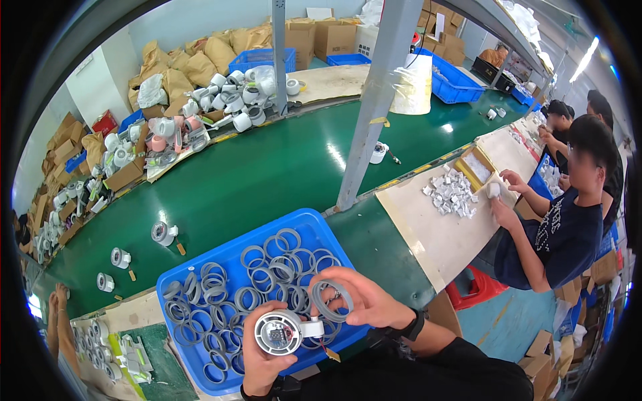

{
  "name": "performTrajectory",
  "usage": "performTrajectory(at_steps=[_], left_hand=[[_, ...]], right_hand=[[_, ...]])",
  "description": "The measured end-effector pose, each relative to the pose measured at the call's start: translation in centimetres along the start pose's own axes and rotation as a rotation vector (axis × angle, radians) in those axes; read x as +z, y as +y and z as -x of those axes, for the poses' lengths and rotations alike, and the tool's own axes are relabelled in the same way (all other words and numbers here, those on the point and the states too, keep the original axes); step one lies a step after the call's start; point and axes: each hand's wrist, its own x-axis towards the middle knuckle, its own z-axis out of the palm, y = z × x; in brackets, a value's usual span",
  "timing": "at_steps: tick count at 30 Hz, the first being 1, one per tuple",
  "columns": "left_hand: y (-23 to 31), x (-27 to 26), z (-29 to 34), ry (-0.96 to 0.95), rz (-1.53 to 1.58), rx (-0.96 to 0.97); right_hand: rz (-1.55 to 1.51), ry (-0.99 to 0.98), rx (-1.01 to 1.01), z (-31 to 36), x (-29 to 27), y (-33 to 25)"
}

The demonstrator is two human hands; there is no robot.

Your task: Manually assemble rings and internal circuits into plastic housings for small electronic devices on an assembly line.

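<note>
My left hand [257,366] is closed around a round white housing [294,339] with a short side arm. A circuit board and wires show inside its round open face, and a small brown tag [332,355] hangs by wires below the side arm. Just right of it, my right hand [368,299] pinches a grey ring [339,317] between thumb and fingers. Ring and housing are close together; whether they touch I cannot tell. Beneath both hands lies a blue tray [231,241] holding many loose grey rings [281,267].
Beyond the tray runs a green conveyor belt [221,180] carrying several white housings [162,233]. A metal post [364,127] rises behind the tray. At right a co-worker [562,214] handles a white part beside a pile of small white pieces [451,192]. Another person's hands [60,297] appear far left.
</note>
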Motion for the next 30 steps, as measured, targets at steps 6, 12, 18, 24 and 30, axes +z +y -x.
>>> performTrajectory(at_steps=[6, 12, 18, 24, 30], left_hand=[[-0.4, 0.5, -0.1, -0.005, -0.085, 0.081], [-0.6, 0.6, -0.1, -0.060, -0.202, 0.192], [-0.3, 1.4, 0.1, -0.081, -0.068, 0.130], [-0.5, 1.7, -0.1, -0.089, -0.044, 0.131], [-1.1, 2.5, -0.2, 0.022, -0.015, 0.163]], right_hand=[[0.095, 0.091, -0.202, 0.5, 1.2, 0.0], [0.580, 0.075, -0.372, 0.7, 2.2, -0.8], [0.637, 0.013, -0.508, 0.6, 1.8, -0.4], [0.576, 0.083, -0.523, 0.6, 2.7, -0.5], [0.634, 0.098, -0.530, 1.3, 3.1, -0.3]])
